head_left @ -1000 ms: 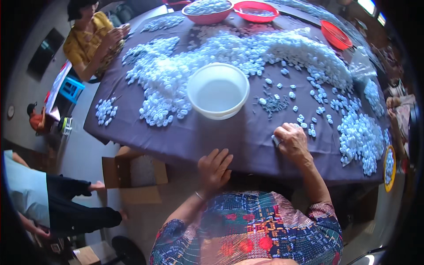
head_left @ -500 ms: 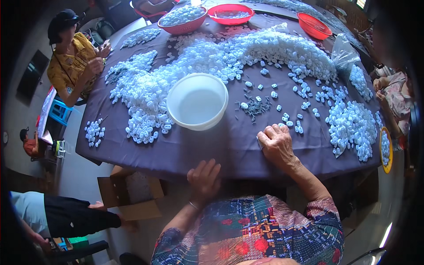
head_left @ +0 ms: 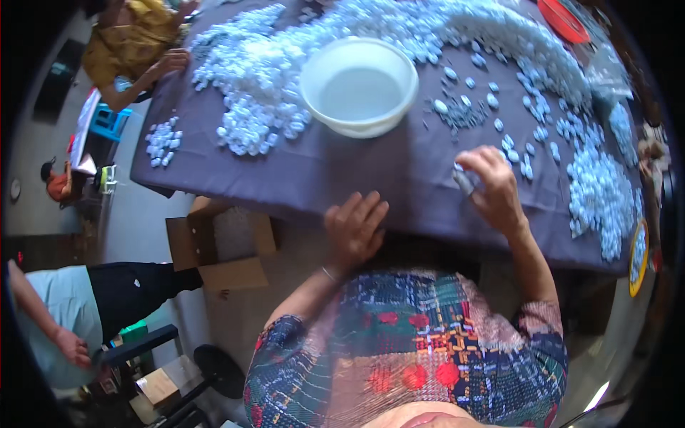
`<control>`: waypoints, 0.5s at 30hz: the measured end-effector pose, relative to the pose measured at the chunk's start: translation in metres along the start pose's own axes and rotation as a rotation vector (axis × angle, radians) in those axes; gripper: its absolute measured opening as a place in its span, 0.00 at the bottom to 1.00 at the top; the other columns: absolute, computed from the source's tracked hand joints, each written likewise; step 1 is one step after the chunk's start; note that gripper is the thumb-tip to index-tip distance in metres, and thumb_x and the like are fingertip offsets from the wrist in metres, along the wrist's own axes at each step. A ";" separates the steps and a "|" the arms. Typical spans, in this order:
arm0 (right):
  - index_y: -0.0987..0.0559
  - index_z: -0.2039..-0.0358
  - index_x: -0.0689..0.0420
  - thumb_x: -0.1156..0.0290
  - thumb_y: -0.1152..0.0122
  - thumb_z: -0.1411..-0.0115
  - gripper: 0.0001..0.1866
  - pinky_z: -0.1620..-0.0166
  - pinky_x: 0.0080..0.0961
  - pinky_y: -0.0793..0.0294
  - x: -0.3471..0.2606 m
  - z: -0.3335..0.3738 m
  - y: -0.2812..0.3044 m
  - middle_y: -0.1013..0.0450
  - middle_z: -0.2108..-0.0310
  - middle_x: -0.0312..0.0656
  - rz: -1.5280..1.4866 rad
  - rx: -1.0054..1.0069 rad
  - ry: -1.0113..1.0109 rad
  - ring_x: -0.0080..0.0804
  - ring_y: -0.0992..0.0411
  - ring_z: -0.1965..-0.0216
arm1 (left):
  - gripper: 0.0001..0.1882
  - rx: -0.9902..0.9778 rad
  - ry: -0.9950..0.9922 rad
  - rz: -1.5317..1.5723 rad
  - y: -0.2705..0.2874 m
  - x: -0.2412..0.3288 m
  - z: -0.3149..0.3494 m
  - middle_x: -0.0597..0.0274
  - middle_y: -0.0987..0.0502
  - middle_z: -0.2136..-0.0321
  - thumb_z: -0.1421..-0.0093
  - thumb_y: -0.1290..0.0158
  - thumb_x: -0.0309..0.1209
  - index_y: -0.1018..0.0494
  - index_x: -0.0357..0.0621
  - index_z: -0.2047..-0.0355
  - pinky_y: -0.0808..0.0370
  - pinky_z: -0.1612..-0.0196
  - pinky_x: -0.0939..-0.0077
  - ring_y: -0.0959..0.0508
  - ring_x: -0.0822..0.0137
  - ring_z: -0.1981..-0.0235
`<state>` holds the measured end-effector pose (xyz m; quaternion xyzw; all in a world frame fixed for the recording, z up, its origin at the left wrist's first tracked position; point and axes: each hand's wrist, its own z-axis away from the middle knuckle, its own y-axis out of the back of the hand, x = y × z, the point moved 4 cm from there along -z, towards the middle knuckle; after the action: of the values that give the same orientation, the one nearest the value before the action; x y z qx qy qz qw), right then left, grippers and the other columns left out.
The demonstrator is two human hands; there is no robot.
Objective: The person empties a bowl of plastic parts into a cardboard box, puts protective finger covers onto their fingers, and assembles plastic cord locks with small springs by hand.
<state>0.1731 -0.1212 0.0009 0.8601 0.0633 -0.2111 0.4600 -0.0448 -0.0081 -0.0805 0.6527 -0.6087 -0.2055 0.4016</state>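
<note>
My right hand is closed in a pinch above the dark tablecloth. A small whitish piece shows at its fingertips, blurred, and something grey covers the thumb. My left hand lies at the table's near edge, fingers stretched out, holding nothing. Just beyond my right hand are several loose white oval plastic pieces, some with dark holes. Beside them is a small heap of dark grey pins or screws. A white plastic bowl stands ahead between my hands; its visible inside wall is bare.
Large piles of white pieces spread across the far side, with another pile at right. Also there are a red basket, a clear bag and a yellow-rimmed tray. A cardboard box and other people are nearby.
The view has shifted, so the table sits higher in it. My right hand has turned, bringing its thumb into sight. My left hand has come onto the table's edge.
</note>
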 end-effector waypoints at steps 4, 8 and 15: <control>0.23 0.68 0.59 0.74 0.39 0.46 0.05 0.68 0.19 0.34 0.010 0.000 -0.003 0.28 0.74 0.35 -0.459 -0.103 -0.419 0.22 0.31 0.71 | 0.20 -0.037 0.021 -0.055 0.001 -0.002 0.001 0.66 0.30 0.47 0.44 0.51 0.37 0.28 0.53 0.50 0.47 0.44 0.61 0.35 0.63 0.45; 0.22 0.68 0.62 0.72 0.39 0.43 0.07 0.68 0.13 0.34 0.016 0.011 -0.008 0.27 0.72 0.32 -0.949 -0.042 -0.564 0.15 0.32 0.72 | 0.19 -0.032 0.016 -0.044 -0.001 0.000 0.002 0.66 0.30 0.48 0.45 0.51 0.35 0.27 0.53 0.51 0.50 0.42 0.61 0.36 0.63 0.44; 0.26 0.54 0.66 0.67 0.45 0.39 0.17 0.60 0.21 0.31 0.001 0.012 -0.003 0.26 0.60 0.44 -1.220 -0.133 -0.442 0.27 0.30 0.60 | 0.22 -0.033 0.013 -0.023 -0.003 0.001 0.008 0.63 0.33 0.45 0.45 0.51 0.34 0.31 0.49 0.48 0.55 0.39 0.61 0.41 0.61 0.40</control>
<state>0.1692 -0.1292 -0.0077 0.5755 0.4571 -0.6021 0.3120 -0.0484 -0.0118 -0.0871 0.6543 -0.5948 -0.2159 0.4140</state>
